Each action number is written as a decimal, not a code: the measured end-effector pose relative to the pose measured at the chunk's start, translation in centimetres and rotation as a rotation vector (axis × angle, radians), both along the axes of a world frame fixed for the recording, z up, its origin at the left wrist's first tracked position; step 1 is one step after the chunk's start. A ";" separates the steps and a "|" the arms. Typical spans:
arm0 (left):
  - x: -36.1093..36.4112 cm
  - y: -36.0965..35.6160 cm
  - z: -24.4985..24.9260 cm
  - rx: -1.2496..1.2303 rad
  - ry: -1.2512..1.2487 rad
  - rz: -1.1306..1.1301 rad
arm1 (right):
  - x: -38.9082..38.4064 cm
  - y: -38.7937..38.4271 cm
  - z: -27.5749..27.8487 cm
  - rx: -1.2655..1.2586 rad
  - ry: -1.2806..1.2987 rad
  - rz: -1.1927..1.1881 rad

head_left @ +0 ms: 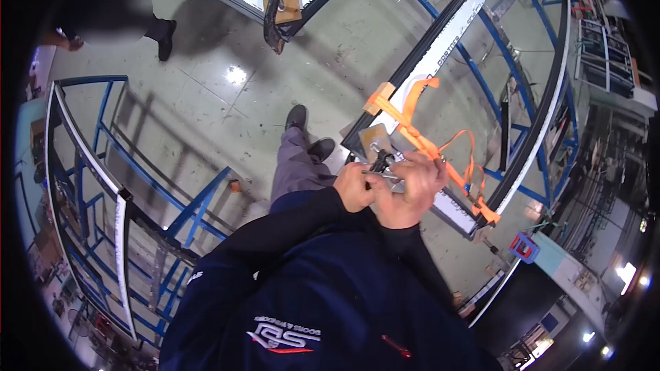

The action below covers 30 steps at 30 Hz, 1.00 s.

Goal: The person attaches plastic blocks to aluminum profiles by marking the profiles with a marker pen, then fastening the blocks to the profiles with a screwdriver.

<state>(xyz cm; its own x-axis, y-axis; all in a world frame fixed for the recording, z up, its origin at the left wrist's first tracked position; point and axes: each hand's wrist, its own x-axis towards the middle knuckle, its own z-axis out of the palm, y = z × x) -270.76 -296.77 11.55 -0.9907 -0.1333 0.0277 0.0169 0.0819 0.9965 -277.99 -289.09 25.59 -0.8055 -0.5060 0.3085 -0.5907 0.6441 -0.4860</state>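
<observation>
1. Well off to the left of the fingers (419,165) stands a blue stand (197,200).
2. The left hand (354,189) has its fingers closed narrowly on a metal piece (382,160).
3. Just beyond the fingers lies a brownish pad (371,136).
4. The metal piece sits between both hands, black and silvery grey, partly hidden; its long axis seems to run away from the body towards the pad, a thin bar crossing it.
5. The right hand (407,199) curls its fingers around the same piece.
6. Right of the fingers slants an orange strap (421,139).
</observation>
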 end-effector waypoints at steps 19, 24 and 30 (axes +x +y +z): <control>0.5 0.1 0.1 0.142 -0.038 0.041 | -8.1 -5.0 3.2 0.288 -1.304 0.779; 0.0 -0.5 2.4 0.071 -0.114 0.080 | -6.3 -3.0 1.5 -0.196 -1.415 0.239; 0.3 -1.1 2.7 0.086 -0.310 -0.056 | -6.0 -1.7 0.3 -0.620 -1.543 0.043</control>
